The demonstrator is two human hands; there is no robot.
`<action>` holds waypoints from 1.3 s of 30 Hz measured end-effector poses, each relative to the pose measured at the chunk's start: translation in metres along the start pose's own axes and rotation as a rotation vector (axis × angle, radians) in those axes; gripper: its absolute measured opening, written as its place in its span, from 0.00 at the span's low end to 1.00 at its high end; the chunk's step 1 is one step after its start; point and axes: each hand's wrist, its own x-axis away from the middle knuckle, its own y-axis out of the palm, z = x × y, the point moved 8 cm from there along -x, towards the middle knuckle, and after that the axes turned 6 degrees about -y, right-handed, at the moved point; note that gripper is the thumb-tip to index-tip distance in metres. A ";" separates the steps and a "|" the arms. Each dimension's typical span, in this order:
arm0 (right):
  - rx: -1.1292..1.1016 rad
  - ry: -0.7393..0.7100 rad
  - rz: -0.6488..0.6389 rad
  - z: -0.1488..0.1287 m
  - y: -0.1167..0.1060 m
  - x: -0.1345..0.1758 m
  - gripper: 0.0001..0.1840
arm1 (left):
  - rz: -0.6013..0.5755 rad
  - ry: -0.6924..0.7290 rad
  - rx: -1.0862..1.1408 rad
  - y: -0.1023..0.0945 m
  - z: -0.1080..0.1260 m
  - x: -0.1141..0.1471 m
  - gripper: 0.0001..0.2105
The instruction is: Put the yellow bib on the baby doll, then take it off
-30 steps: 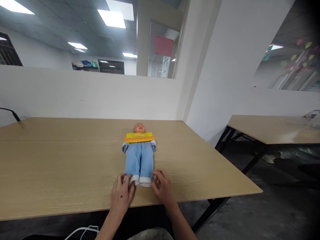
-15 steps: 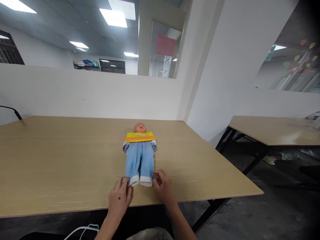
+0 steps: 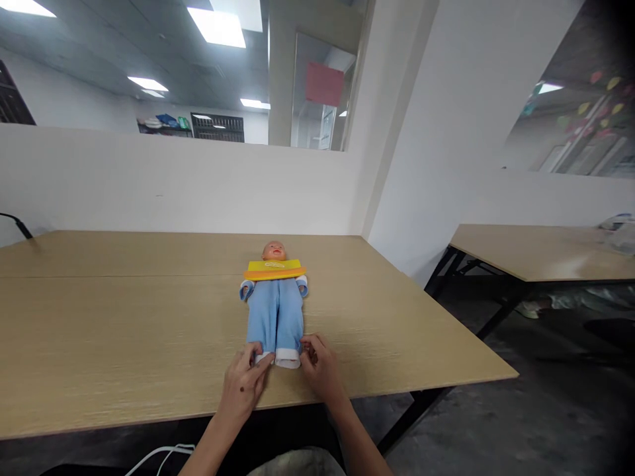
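Observation:
A baby doll (image 3: 274,251) lies on its back with its head toward the wall. It wears light blue trousers (image 3: 276,307) with white cuffs, and a yellow bib (image 3: 272,266) with an orange lower edge covers its chest. My left hand (image 3: 243,383) is closed at the left cuff, its fingers hiding much of the white band. At the outer side of the other leg, my right hand (image 3: 321,367) pinches the cloth just by the right cuff (image 3: 288,359). The doll's feet do not show.
The doll lies near the front edge of a wooden table (image 3: 124,330). A black cable (image 3: 20,226) reaches its far left corner. A second table (image 3: 536,254) stands to the right, and white cables (image 3: 163,453) hang below at lower left.
My left hand has moved up and right, its fingers now over the left cuff rather than beside it. My right hand stays at its trouser leg. The view has shifted slightly.

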 end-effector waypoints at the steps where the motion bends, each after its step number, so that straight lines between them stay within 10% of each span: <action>1: -0.002 0.006 -0.005 0.001 0.001 0.000 0.14 | -0.005 0.002 0.029 0.000 -0.002 0.001 0.14; 13: 0.005 0.081 -0.006 0.009 0.002 0.000 0.14 | -0.291 -0.396 -0.255 0.012 -0.043 0.014 0.08; 25: -0.144 0.360 -0.027 0.047 0.008 -0.001 0.10 | -0.469 -0.639 -0.034 0.019 -0.068 0.019 0.09; 39: -0.043 0.295 -0.130 0.094 0.028 -0.057 0.30 | -0.230 -0.681 0.666 0.085 -0.154 -0.041 0.30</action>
